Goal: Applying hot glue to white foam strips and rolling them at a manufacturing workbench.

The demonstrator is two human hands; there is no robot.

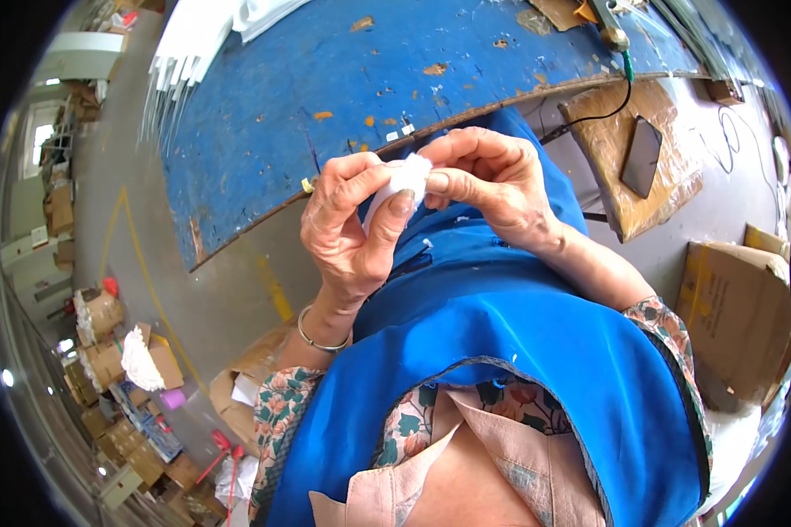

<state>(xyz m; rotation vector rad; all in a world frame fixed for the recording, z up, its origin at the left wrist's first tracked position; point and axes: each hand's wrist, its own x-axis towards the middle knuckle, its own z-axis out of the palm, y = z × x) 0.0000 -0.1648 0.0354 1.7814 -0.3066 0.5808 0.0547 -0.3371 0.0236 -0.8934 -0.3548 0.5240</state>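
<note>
— White, soft, small crumpled piece of paper-like material, pinched between both hands just above the blue apron. Hard to make out whether paper, cloth or tape.

— Left hand: thumb pressed up against the lower side of the white piece, other fingers curled behind it, so closed on it. Silver metal bangle round the wrist below.

— Right hand: fingertips together on the right edge of the same piece, clamped. Most of the white piece hidden behind the fingers; only the top and a strip below the left thumb showing.

— Beyond the fingertips, worn blue-painted wooden tabletop, chipped to bare wood in spots, far end cut off by the rim. Tiny pale bits near its edge, too small to tell.

— To the right of the right hand, flat dark rectangular phone-like slab on a brown cardboard sheet, black cable running up to it. Further right, brown cardboard box, partly cut off.

— Left of the left hand, far below on the grey floor: blurred boxes and a white heap.
</note>
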